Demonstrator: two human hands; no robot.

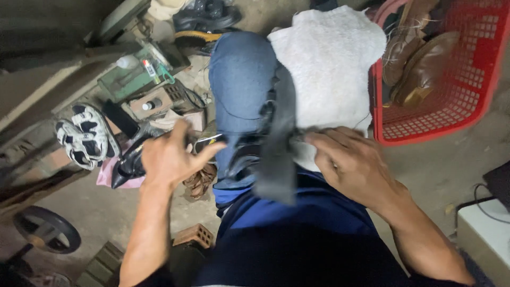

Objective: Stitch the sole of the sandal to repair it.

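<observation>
Black and pointed, a shoe (129,163) sits in the left hand (171,158), held out to the person's left over the cluttered floor. That hand's palm wraps the shoe from above, thumb stretched toward the knee and fingers spread rather than clenched; how tightly they close underneath cannot be told. The shoe's toe points down and left, just above a pink cloth (109,174) on the ground.

The right hand (350,162) rests on the lap, fingers curled loosely and pressing down where a dark strap (279,143) meets a white towel (329,58). The strap hangs across the jeans (239,79), and the fingertips touch its edge; whether they pinch it is not clear. The towel is draped over the right thigh.

A red basket (451,101) stands just beside the towel, with brown shoes (419,64) inside. Left of the knee lie white sandals (82,135), a green box (127,79) and a brick (194,235). A dark wheel (47,229) sits near the bottom left corner.
</observation>
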